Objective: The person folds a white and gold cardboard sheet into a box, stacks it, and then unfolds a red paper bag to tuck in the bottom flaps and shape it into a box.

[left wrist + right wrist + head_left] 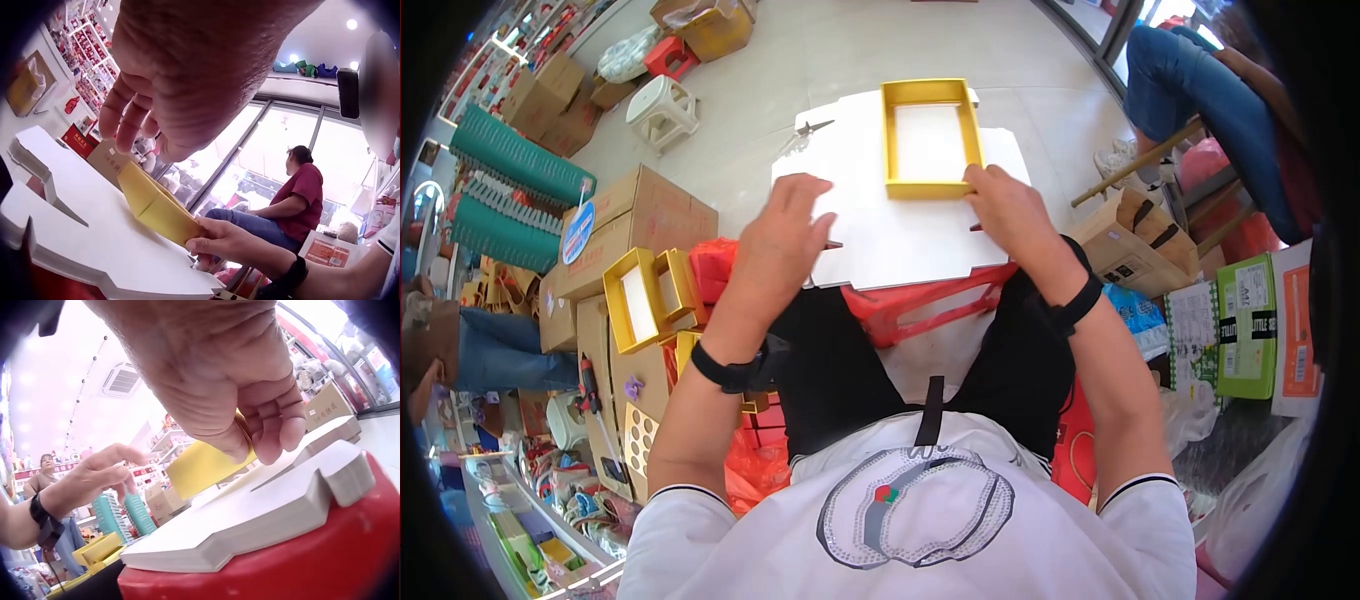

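Observation:
A yellow rectangular frame (891, 150) stands on a stack of white die-cut card (850, 220) laid over a red stool (880, 318). My right hand (1012, 208) pinches the frame's near right corner between thumb and fingers; the right wrist view shows the fingers (272, 428) at the yellow wall (203, 470). My left hand (785, 235) hovers over the left part of the card, fingers loosely bent and holding nothing. In the left wrist view the frame (156, 203) appears tilted, below the left hand (181, 81).
Dark pointed tool tips (815, 127) show at the card's far left. More yellow frames (632, 300) and cardboard boxes (640, 215) are at left. A paper bag (1135, 245) and a green box (1246, 325) stand at right, near a seated person (1200, 120).

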Tool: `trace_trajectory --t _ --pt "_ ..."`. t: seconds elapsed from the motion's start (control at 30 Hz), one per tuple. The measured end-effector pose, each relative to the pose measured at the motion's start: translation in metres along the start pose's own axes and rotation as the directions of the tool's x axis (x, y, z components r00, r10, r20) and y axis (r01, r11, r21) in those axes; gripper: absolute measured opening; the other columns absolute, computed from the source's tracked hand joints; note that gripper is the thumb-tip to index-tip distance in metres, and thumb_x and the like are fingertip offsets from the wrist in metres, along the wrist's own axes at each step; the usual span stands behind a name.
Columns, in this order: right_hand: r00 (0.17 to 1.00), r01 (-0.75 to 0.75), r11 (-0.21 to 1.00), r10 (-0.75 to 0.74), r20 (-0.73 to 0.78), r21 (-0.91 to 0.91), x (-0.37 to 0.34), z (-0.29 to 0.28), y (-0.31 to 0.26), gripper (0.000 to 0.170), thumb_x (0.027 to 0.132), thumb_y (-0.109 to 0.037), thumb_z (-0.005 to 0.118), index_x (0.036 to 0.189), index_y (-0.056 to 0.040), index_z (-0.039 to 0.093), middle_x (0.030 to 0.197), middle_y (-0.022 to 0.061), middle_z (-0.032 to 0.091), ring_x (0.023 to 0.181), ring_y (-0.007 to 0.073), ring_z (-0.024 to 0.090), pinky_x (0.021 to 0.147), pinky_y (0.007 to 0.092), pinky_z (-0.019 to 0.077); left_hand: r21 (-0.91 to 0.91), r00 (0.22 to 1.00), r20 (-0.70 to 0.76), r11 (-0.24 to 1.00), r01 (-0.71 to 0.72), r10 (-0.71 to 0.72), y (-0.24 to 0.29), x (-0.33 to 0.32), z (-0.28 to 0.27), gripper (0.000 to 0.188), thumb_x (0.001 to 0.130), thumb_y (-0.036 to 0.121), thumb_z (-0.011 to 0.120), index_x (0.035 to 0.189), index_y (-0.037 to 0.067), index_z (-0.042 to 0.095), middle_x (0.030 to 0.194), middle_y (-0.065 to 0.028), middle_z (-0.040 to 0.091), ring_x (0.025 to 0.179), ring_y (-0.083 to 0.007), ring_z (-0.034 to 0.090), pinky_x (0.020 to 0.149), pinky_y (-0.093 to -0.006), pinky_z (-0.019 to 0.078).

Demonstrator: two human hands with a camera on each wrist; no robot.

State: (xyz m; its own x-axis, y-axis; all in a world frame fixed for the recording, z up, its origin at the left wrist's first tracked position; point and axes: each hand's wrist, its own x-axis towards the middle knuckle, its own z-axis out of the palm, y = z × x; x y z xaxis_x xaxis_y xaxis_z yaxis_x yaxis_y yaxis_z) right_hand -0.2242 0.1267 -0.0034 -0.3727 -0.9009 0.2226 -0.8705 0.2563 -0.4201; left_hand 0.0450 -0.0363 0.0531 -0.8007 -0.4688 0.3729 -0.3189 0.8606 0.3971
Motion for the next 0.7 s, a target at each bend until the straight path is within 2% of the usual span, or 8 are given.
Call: trace_trajectory --t 0.13,0.23,0.3,0.37,0.43,0.63,0.67,0.7 --pt "0.999 -0.032 0.997 0.032 -0.001 -0.066 0.024 0.003 0.019 0.018 0.095 -0.013 0.062 0.112 -0.008 0.062 0.103 0.0199 0.07 0.096 0.0422 0.069 0.085 0.0508 0.0553 0.111 0.989 -0.052 0.983 0.143 -0.138 -0.04 -0.041 -0.036 0.033 0.096 0.007 0.07 0.128 0.005 0.061 0.119 -0.0146 0.063 0.09 -0.0255 0.067 0.081 -0.0355 0.0563" --pt "1.0 0.011 0.996 -0.012 -0.009 -0.085 0.044 0.014 0.041 0.023 0.095 -0.013 0.058 0.117 -0.008 0.063 0.105 0.0212 0.07 0.1 0.0431 0.068 0.088 0.051 0.0541 0.176 0.965 -0.079 0.95 0.259 -0.249 -0.056 -0.083 -0.062 0.031 0.098 0.012 0.069 0.127 0.004 0.062 0.115 -0.0152 0.065 0.092 -0.0275 0.068 0.081 -0.0366 0.0554" --pt "0.999 0.038 0.997 -0.038 -0.004 -0.074 0.056 0.023 0.056 0.027 0.096 -0.013 0.054 0.12 -0.0081 0.063 0.109 0.0228 0.07 0.104 0.0435 0.067 0.09 0.051 0.0533 0.199 0.931 -0.112 0.91 0.363 -0.347 -0.063 -0.108 -0.078 0.03 0.1 0.018 0.068 0.126 0.005 0.063 0.117 -0.0153 0.065 0.093 -0.0302 0.069 0.08 -0.0393 0.0558" --pt "0.995 0.069 0.998 -0.069 0.066 -0.001 0.059 0.012 0.05 0.035 0.095 -0.012 0.054 0.129 -0.0105 0.063 0.114 0.0252 0.07 0.108 0.0435 0.067 0.091 0.05 0.0532 0.198 0.922 -0.165 0.904 0.378 -0.35 -0.07 -0.133 -0.09 0.028 0.101 0.019 0.068 0.125 0.004 0.064 0.115 -0.0157 0.066 0.092 -0.0302 0.069 0.08 -0.0396 0.0558" --pt "0.995 0.098 0.995 -0.099 0.028 0.018 0.054 0.012 0.048 0.046 0.095 -0.014 0.056 0.142 -0.0139 0.057 0.118 0.0267 0.069 0.107 0.0428 0.068 0.092 0.0491 0.0533 0.193 0.9 -0.199 0.884 0.425 -0.389 -0.077 -0.156 -0.099 0.028 0.102 0.02 0.067 0.125 0.004 0.064 0.115 -0.0159 0.067 0.092 -0.0307 0.069 0.081 -0.0396 0.0559" --pt "0.988 -0.098 0.992 0.106 0.116 -0.076 0.039 -0.009 0.009 0.062 0.095 -0.017 0.062 0.155 -0.0155 0.046 0.113 0.0254 0.069 0.099 0.0404 0.069 0.091 0.0486 0.0534 0.12 0.792 -0.338 0.811 0.572 -0.509 -0.087 -0.219 -0.115 0.028 0.104 0.02 0.063 0.124 0.0 0.063 0.113 -0.0192 0.068 0.096 -0.0313 0.07 0.085 -0.0394 0.0558" --pt "1.0 0.012 0.996 -0.011 0.007 -0.086 0.038 -0.003 0.021 0.061 0.095 -0.015 0.063 0.154 -0.0148 0.047 0.104 0.0235 0.069 0.091 0.0386 0.068 0.085 0.0479 0.0534 0.137 0.773 -0.365 0.791 0.596 -0.519 -0.093 -0.234 -0.118 0.027 0.105 0.02 0.061 0.123 0.0 0.063 0.112 -0.0196 0.068 0.096 -0.0314 0.07 0.085 -0.0394 0.0553" --pt "1.0 0.012 0.995 -0.012 0.006 -0.097 0.037 -0.003 0.015 0.06 0.096 -0.014 0.063 0.154 -0.0149 0.047 0.1 0.022 0.068 0.087 0.0369 0.067 0.082 0.0472 0.0531 0.153 0.755 -0.391 0.771 0.618 -0.527 -0.103 -0.254 -0.121 0.027 0.105 0.02 0.06 0.123 -0.001 0.063 0.111 -0.0199 0.068 0.096 -0.0314 0.07 0.086 -0.0394 0.0549"
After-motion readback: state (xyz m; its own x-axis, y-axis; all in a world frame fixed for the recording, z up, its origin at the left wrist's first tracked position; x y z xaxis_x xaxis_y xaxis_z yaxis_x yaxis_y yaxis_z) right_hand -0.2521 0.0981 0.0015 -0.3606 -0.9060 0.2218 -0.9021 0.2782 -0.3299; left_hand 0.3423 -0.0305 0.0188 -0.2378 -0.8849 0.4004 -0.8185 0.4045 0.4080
